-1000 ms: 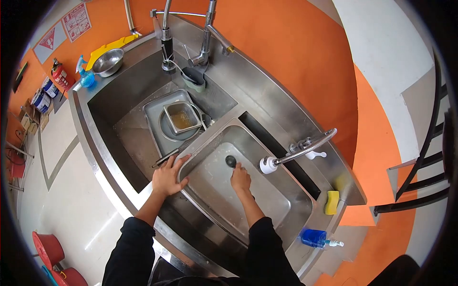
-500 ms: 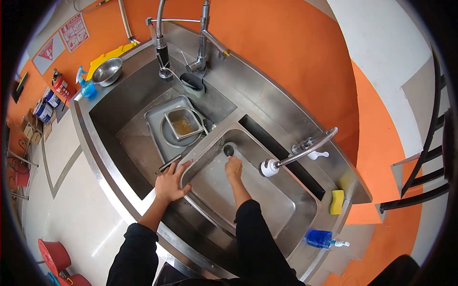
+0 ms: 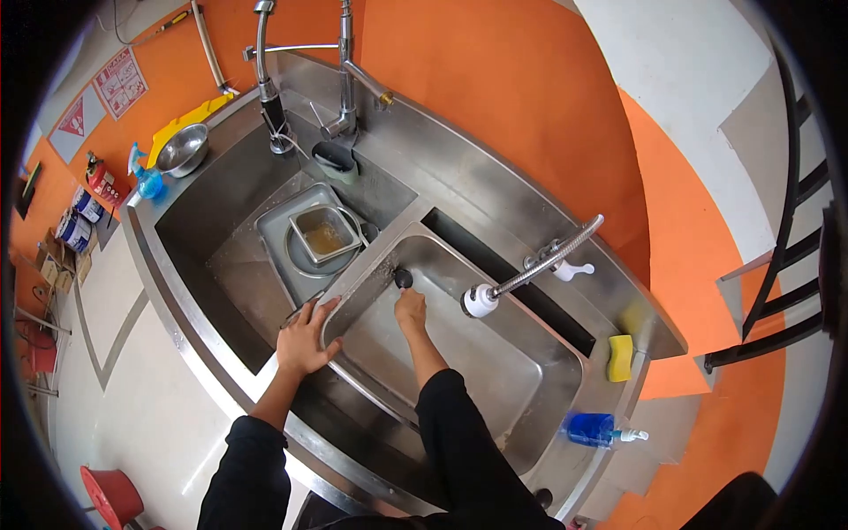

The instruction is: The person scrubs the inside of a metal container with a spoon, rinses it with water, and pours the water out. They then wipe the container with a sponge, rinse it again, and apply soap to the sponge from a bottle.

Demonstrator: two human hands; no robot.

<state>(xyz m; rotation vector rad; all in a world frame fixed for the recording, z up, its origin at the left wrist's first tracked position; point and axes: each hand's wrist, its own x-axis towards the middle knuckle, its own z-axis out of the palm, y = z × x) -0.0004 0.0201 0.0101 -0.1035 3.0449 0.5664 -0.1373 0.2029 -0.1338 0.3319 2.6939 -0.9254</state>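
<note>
A large rectangular metal pan (image 3: 459, 353) rests over the right basin of the steel sink. My left hand (image 3: 305, 343) lies on the pan's left rim with its fingers spread. Inside the pan, my right hand (image 3: 411, 309) is closed around a dark round-ended tool (image 3: 403, 278), held near the pan's upper left corner. The tool's handle is mostly hidden in the hand. In the left basin, a small square container (image 3: 325, 233) with brownish liquid sits on a round dish and a grey tray (image 3: 281, 231).
A flexible spray faucet (image 3: 480, 300) hangs over the pan. A tall faucet (image 3: 344, 79) stands at the back. A yellow sponge (image 3: 620, 358) and blue soap bottle (image 3: 592, 429) are at the right edge. A metal bowl (image 3: 184, 150) and spray bottle (image 3: 149, 183) sit at the left corner.
The view has shifted, so the sink fittings appear further left. My right hand and the dark tool remain near the pan's upper left corner, now slightly closer to its wall.
</note>
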